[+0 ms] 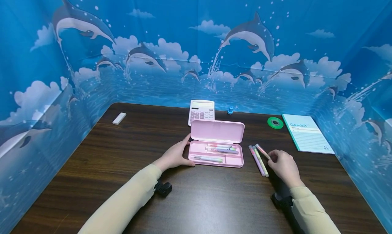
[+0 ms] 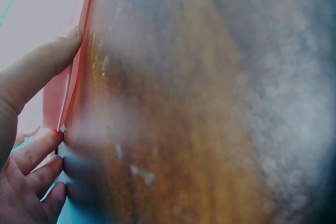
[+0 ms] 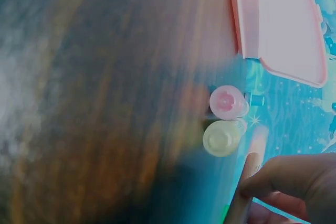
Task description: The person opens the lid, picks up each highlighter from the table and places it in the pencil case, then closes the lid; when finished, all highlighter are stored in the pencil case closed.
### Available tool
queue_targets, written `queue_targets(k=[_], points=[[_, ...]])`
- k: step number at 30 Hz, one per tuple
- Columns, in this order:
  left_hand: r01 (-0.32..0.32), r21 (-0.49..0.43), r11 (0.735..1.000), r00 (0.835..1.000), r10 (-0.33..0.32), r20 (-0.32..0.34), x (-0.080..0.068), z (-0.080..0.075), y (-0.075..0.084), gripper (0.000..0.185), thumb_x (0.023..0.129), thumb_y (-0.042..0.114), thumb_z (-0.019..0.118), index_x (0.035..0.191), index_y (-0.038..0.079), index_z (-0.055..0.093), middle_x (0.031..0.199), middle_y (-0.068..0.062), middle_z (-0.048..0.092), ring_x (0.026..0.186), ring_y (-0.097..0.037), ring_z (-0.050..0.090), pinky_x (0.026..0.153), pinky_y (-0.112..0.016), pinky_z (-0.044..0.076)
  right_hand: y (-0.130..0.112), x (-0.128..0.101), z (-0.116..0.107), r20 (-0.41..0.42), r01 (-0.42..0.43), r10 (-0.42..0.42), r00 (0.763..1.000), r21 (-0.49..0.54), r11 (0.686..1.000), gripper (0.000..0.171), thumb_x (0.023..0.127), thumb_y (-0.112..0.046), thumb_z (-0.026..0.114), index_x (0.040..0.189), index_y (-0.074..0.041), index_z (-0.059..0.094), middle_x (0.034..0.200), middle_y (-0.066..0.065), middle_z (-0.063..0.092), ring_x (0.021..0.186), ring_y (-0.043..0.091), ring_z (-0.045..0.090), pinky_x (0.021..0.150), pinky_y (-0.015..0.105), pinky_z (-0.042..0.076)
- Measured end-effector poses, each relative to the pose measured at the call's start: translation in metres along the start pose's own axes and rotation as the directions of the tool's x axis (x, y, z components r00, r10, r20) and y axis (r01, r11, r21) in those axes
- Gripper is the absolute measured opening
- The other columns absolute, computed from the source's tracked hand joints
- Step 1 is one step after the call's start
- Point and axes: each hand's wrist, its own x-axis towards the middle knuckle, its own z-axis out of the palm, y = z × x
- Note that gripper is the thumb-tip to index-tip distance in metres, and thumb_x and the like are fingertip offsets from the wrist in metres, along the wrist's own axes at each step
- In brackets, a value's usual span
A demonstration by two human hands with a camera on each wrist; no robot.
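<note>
An open pink pencil case (image 1: 215,160) lies mid-table, lid (image 1: 218,131) raised toward the back, with several pens (image 1: 221,148) in its tray. My left hand (image 1: 187,152) grips the case's left end, thumb on the hinge side and fingers along the front; the left wrist view shows the thumb (image 2: 39,72) against the case edge (image 2: 79,77). Right of the case lie a pink pen (image 1: 256,160) and a green pen (image 1: 261,161). My right hand (image 1: 272,158) pinches the near end of a third, pinkish pen (image 1: 262,151), also seen as the pen (image 3: 245,190) in the right wrist view.
Behind the case stand a white calculator (image 1: 201,111) and a small blue object (image 1: 230,110). A green tape roll (image 1: 275,122) and a Gambit notepad (image 1: 307,133) lie at the back right, a white eraser (image 1: 119,118) at the back left. Blue dolphin cloth walls three sides.
</note>
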Motion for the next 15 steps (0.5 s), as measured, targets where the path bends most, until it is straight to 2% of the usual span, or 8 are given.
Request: queue_targets(k=[7, 15], points=[[0.000, 0.004, 1.000, 1.000, 0.000, 0.002, 0.000, 0.000, 0.000, 0.119, 0.067, 0.041, 0.085, 0.154, 0.011, 0.010, 0.142, -0.009, 0.048, 0.133, -0.026, 0.040, 0.108, -0.044, 0.032, -0.010, 0.000, 0.000, -0.054, 0.029, -0.030, 0.998, -0.029, 0.999, 0.017, 0.076, -0.005, 0.067, 0.093, 0.000, 0.068, 0.082, 0.011, 0.062, 0.071, 0.022, 0.054, 0.062, 0.043, 0.047], [-0.006, 0.003, 1.000, 1.000, 0.006, 0.003, 0.000, -0.001, 0.001, 0.119, 0.067, 0.041, 0.085, 0.153, 0.010, 0.010, 0.142, -0.009, 0.047, 0.133, -0.027, 0.040, 0.108, -0.044, 0.032, -0.028, 0.003, 0.006, -0.028, 0.041, -0.042, 0.999, -0.035, 0.999, 0.018, 0.076, -0.006, 0.072, 0.094, -0.003, 0.069, 0.081, 0.008, 0.060, 0.070, 0.021, 0.050, 0.062, 0.040, 0.047]])
